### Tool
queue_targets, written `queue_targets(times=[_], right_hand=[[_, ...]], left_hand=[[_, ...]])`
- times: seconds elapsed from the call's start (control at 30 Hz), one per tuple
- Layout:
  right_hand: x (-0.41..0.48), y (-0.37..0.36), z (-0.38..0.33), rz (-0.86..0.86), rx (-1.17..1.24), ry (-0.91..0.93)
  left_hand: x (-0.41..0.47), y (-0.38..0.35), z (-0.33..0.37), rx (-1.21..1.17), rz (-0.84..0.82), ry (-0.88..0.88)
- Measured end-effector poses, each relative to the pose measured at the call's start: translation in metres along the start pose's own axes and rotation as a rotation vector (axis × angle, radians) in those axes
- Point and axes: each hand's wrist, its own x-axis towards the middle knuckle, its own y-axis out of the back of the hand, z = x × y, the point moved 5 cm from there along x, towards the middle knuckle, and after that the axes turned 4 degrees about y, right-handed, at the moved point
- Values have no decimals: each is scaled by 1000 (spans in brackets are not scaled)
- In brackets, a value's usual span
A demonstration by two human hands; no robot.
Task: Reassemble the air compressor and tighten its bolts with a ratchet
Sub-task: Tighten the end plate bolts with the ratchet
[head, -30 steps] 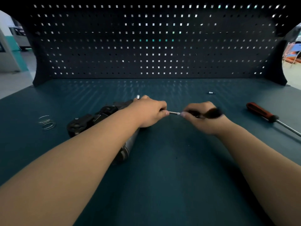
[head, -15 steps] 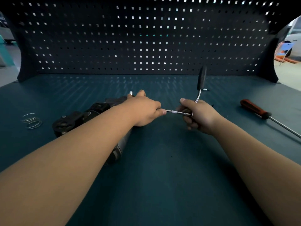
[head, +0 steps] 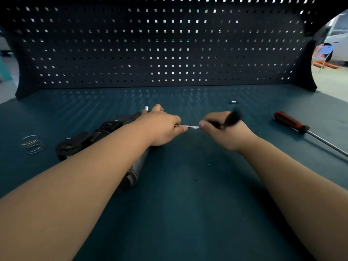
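Bracing the compressor, lying centre left on the worktop, with my left hand curled round its end so it cannot roll, I grip the ratchet in my clenched right hand, its bar running level towards a bolt I judge lies hidden under the left.

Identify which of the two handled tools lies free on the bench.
The red-handled screwdriver, lying alone at far right; the black-handled ratchet is gripped by the right hand.
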Motion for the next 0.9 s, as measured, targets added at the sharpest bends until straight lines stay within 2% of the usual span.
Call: queue_targets(times=[0.1, 0.17, 0.47, 0.53, 0.6, 0.63, 0.7, 0.77, 0.83, 0.9], right_hand=[[-4, -19, 16, -139, 661, -641], [-10, -28, 15, -213, 904, -872], [-9, -30, 17, -208, 901, -825], [-9, -31, 18, -202, 845, -779], [-6, -26, 21, -140, 709, -652], [-4, -19, 21, -87, 571, -527], [-1, 0, 13, -11, 105, -158], [-2, 7, 1, -36, -307, 193], [-3, 6, -3, -64, -402, 309], [-3, 4, -4, -59, -366, 290]], left_hand=[[0, 1, -1, -17, 30, -17], [0, 1, -1, -27, 36, -28], [1, -1, 1, 30, -14, -24], [1, -1, 1, 30, -21, -21], [1, -1, 1, 34, -28, -18], [2, -1, 1, 32, -31, -14], [1, 0, 1, 10, -28, -2], [1, 1, 1, -24, -13, 11], [0, 2, 1, -38, 2, 22], [-1, 2, 0, -37, 9, 25]])
